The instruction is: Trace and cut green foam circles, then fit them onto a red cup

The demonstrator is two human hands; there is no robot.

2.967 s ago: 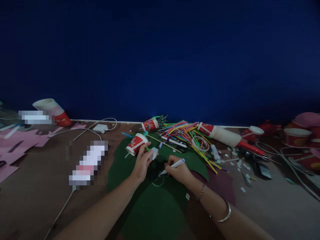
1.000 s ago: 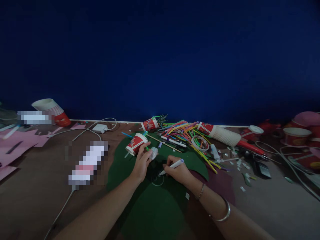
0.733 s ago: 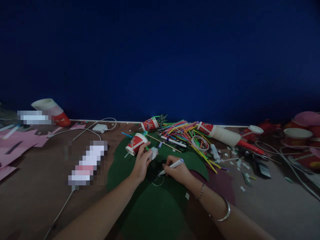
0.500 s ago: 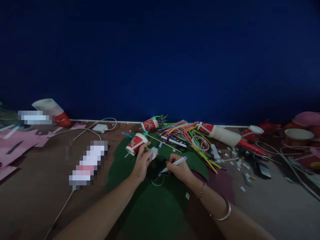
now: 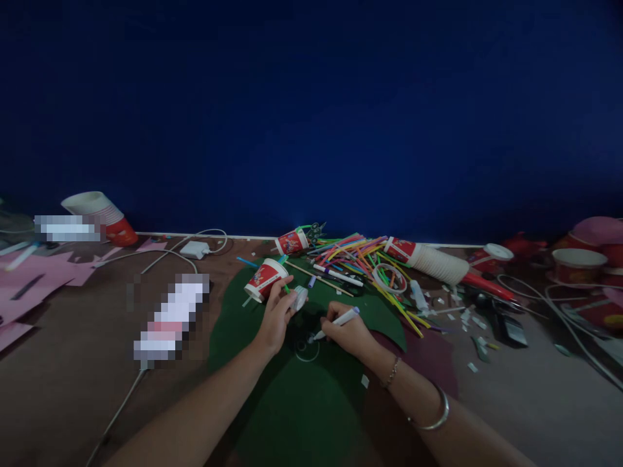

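A dark green felt sheet (image 5: 292, 402) lies on the brown table in front of me. My right hand (image 5: 348, 334) is closed around a white marker (image 5: 335, 322), whose tip touches the felt beside a thin white drawn circle (image 5: 307, 350). My left hand (image 5: 276, 318) rests on the felt just left of that spot, fingers curled on a small white object (image 5: 300, 298) that I cannot name. A red paper cup (image 5: 265, 279) lies on its side right behind the left hand.
Behind the hands lie a pile of coloured straws (image 5: 357, 254), a tape ring (image 5: 389, 278), a stack of paper cups (image 5: 428, 261) and a second red cup (image 5: 293, 242). White cables and a charger (image 5: 195, 249) run on the left. Pink paper (image 5: 34, 275) sits far left, red bowls (image 5: 579, 264) far right.
The marker's upper end swung up and back down slightly as the right hand shifted on the felt. The left hand stayed in place.
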